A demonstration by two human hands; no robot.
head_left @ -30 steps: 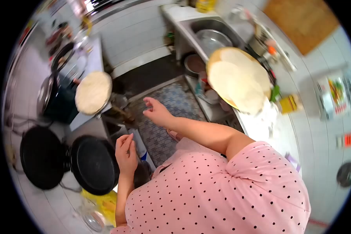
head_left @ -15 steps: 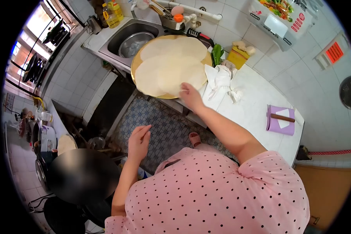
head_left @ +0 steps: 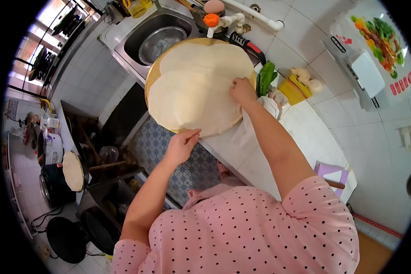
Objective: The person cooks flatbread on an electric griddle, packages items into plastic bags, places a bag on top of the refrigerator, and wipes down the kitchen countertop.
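1. Thin round pale dough sheets (head_left: 192, 91): on round golden tray (head_left: 152, 75).
2. Round metal basin (head_left: 169, 40): in steel sink (head_left: 132, 44), behind-left of tray.
3. Long green peppers (head_left: 266, 78): right of tray, left of yellow box (head_left: 294, 90).
4. Open round black griddle (head_left: 66, 239): front-left, well apart from tray.

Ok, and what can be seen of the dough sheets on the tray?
The dough sheets look thin, soft, pale cream and roughly round. They lie flat, overlapping, on a golden tray beside the sink. The left hand's fingers meet the near edge; the right hand's are at the right side, their grip unclear.
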